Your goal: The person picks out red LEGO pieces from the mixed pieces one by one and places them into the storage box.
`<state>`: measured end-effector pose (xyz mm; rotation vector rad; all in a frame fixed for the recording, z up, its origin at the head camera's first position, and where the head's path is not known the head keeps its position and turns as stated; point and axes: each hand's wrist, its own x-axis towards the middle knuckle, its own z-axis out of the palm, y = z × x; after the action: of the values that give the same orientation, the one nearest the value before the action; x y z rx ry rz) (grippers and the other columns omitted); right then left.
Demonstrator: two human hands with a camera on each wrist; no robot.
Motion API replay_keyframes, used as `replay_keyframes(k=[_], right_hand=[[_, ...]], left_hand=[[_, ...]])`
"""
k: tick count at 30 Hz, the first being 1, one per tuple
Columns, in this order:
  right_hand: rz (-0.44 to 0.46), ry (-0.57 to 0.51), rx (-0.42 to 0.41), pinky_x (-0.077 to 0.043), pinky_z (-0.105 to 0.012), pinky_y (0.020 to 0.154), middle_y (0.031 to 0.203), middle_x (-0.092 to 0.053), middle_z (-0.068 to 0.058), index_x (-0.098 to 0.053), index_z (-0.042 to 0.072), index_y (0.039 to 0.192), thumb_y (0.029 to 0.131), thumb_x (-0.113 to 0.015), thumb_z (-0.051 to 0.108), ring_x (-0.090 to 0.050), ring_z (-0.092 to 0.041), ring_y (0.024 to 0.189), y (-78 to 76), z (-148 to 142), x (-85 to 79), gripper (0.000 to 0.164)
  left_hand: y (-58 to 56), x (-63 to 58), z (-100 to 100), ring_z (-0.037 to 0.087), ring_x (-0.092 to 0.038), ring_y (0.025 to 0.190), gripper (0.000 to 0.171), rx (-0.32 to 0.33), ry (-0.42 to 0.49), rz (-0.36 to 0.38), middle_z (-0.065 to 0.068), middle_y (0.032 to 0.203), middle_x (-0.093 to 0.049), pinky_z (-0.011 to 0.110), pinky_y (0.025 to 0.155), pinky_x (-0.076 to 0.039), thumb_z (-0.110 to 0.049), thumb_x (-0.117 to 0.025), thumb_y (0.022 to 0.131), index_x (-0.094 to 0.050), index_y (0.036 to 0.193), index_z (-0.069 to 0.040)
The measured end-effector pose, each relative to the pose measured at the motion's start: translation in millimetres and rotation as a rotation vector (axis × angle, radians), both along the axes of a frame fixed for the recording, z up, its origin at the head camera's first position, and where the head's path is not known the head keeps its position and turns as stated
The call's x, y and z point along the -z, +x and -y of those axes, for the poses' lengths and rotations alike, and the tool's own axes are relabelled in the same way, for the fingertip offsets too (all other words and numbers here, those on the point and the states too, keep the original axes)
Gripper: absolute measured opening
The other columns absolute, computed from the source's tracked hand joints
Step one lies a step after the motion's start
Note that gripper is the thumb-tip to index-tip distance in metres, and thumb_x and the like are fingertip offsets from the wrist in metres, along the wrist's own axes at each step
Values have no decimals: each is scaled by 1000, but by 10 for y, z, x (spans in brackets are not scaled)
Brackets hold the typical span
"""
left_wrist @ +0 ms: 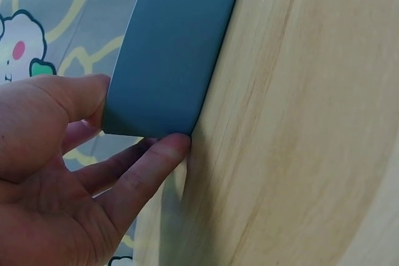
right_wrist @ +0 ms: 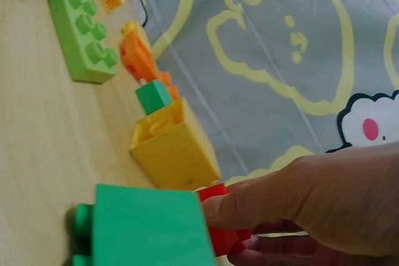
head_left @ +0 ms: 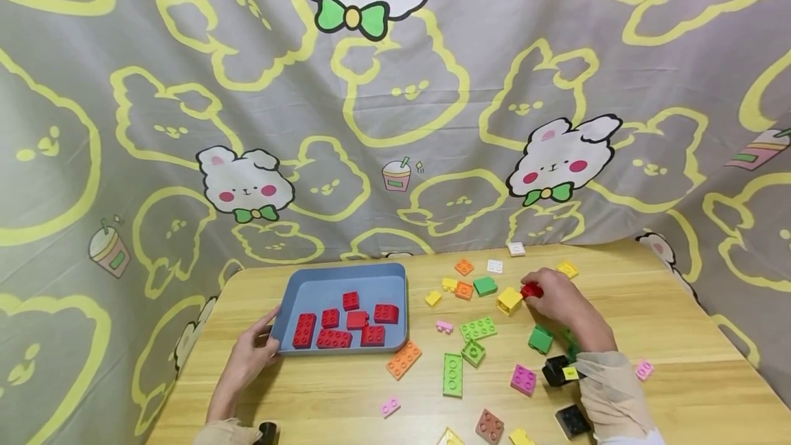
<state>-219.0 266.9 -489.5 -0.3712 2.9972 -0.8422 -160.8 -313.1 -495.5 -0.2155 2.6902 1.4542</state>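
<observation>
In the head view a blue-grey tray (head_left: 346,270) lies on the left of the table, with several red toy bricks (head_left: 334,339) inside. My left hand (head_left: 250,345) grips the tray's near left corner; in the left wrist view the thumb and fingers (left_wrist: 146,175) lie on either side of its wall. Over on the right, my right hand (head_left: 556,297) pinches a red brick (head_left: 531,290) between thumb and fingers. A yellow brick (head_left: 509,301) stands just left of it. The right wrist view shows a green brick (right_wrist: 149,225) in front, partly covering the red one.
Loose bricks of many colours are spread right of the tray, among them a lime green brick (head_left: 452,375), a magenta brick (head_left: 523,379) and a brown brick (head_left: 489,426). An orange brick (head_left: 404,360) lies by the tray's near right corner. A patterned curtain (head_left: 395,122) hangs behind the table.
</observation>
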Motion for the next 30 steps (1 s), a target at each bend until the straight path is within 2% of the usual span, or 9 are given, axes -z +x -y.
replay_keyframes(k=[10,16,22,26,30], right_hand=[[-34,-33,24,-59,-47,75,103,-65,-24,-70,-11,115,85,-77,1,-63,-32,88,83,58,-164,33],[-117,2,32,-59,-50,76,103,-65,-24,-70,-10,115,85,-77,3,-64,-35,90,176,90,-316,34],[-237,38,1,-60,-52,77,104,-66,-26,-71,-10,113,81,-80,-2,-66,-39,90,202,147,-492,34],[-279,50,-35,-59,-56,82,112,-65,-28,-71,-7,116,82,-80,-1,-65,-42,95,174,224,-597,35],[-334,46,-84,-59,-53,81,110,-65,-22,-72,-5,117,83,-79,-1,-65,-37,93,152,331,-692,34]], left_hand=[[-2,-5,4,41,-58,114,70,-4,-9,2,40,139,-47,33,76,-61,10,-51,91,-39,158,-6],[-2,12,-14,37,-59,111,70,1,-14,-1,39,137,-49,31,72,-60,11,-52,90,-40,157,-5],[-10,23,-6,40,-59,112,70,7,16,-13,39,137,-49,32,72,-61,11,-51,90,-41,157,-6],[-10,26,20,41,-60,113,69,3,14,-25,39,136,-51,32,72,-60,11,-51,90,-41,157,-5],[-17,31,39,42,-59,115,69,10,18,-22,40,137,-49,32,73,-60,10,-51,90,-40,157,-5]])
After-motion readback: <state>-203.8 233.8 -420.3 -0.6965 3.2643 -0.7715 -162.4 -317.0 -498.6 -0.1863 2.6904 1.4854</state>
